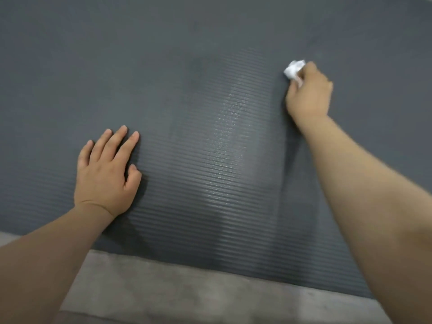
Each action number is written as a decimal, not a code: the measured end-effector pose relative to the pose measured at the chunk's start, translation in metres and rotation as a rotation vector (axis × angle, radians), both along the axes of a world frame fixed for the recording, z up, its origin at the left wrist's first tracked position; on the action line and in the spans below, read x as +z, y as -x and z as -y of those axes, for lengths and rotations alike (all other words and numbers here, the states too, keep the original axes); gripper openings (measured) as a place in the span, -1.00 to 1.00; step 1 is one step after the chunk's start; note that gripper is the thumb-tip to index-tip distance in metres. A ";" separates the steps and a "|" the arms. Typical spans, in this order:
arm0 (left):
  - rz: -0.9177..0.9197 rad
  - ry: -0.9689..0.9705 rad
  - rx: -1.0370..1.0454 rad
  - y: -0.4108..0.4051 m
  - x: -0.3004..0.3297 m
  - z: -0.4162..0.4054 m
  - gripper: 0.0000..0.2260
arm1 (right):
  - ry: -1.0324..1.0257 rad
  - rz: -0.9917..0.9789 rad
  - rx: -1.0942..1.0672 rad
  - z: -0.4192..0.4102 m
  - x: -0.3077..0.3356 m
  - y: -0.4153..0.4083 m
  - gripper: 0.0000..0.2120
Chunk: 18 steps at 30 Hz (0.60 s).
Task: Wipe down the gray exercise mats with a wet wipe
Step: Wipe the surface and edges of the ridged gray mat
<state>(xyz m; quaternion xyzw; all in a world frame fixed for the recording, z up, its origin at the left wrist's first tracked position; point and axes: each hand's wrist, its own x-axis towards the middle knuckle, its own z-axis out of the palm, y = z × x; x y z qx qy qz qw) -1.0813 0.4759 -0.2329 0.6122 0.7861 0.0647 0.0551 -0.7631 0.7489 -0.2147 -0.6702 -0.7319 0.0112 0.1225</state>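
Gray mat (210,31): ribbed, on the floor (187,288); damp streaks mid-surface, wiping under way.
Your left hand (106,174): flat, fingers straight, steadying it.
Your right hand (308,92): grip closed round the crumpled wet wipe (293,69) at far right; next, probably stroke toward dry areas.

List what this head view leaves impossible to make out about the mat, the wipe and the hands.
- Gray mat: its far, left and right edges are cut off by the frame, so its full extent and any second mat are unknown.
- Wet wipe: mostly covered by the right hand; its size is hidden.
- Left hand: palm hidden underneath.
- Mat's far area: blurred, so dampness there is unclear.
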 end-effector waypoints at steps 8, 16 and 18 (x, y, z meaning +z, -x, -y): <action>0.004 0.008 -0.002 -0.001 0.000 -0.001 -0.43 | 0.417 0.010 1.181 0.279 0.032 -0.065 -0.86; -0.007 0.019 -0.002 0.000 0.002 -0.002 -0.42 | -0.046 0.210 0.491 -0.007 0.018 -0.051 -0.82; -0.007 0.015 -0.004 0.001 0.002 -0.001 -0.42 | 0.000 0.158 0.121 -0.038 0.012 -0.047 -0.79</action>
